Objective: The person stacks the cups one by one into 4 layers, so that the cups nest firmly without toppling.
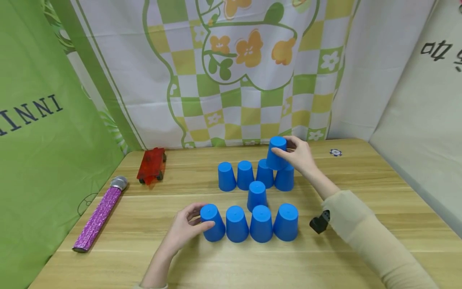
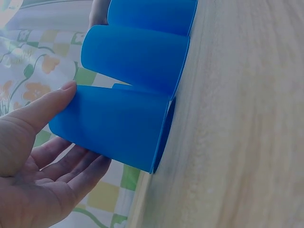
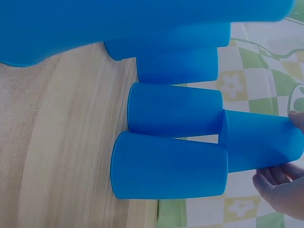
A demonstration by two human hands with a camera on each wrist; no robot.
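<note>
Blue plastic cups stand upside down in two rows on the wooden table [image 1: 151, 228]. My left hand [image 1: 184, 226] grips the leftmost front-row cup [image 1: 212, 224], thumb on one side and fingers on the other. In the left wrist view, this cup [image 2: 109, 126] sits slightly tilted, part of its open rim showing. My right hand [image 1: 297, 154] holds another upside-down cup [image 1: 276, 154] near its base, over the two rightmost back-row cups. In the right wrist view, the rim of that cup [image 3: 261, 140] meets their tops. A lone cup [image 1: 257, 196] stands between the rows.
A red toy cart [image 1: 151, 164] and a purple glittery microphone [image 1: 101, 216] lie at the left. A small black object [image 1: 319, 222] is beside the right sleeve, and a round chip [image 1: 335, 152] lies at the back right. Printed cloths [image 1: 249, 100] hang around the table.
</note>
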